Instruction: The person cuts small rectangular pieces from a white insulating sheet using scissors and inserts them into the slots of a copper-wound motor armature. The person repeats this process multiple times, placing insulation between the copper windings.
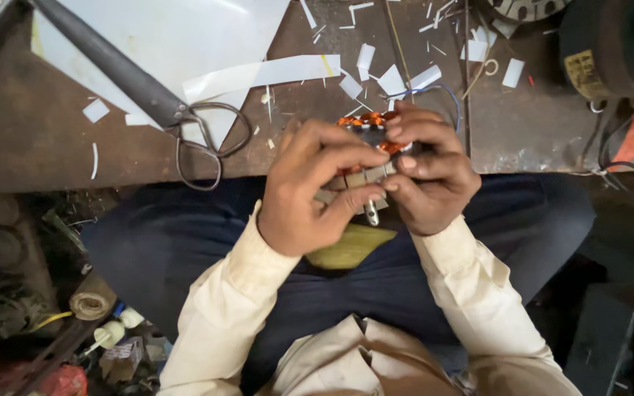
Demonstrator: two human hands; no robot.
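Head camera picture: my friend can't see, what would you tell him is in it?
Two hands, left hand and right hand, hold a small motor armature with copper windings over a rusty metal table. Scissors and white paper scraps lie nearby.

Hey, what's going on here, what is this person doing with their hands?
A person seated at a worn metal workbench holds a small motor armature with orange copper windings in both hands. The left hand grips it from one side, fingers curled over the top, while the right hand pinches it from the other. Its metal shaft points down toward the lap. Scissors and white paper scraps lie on the bench beyond the hands.
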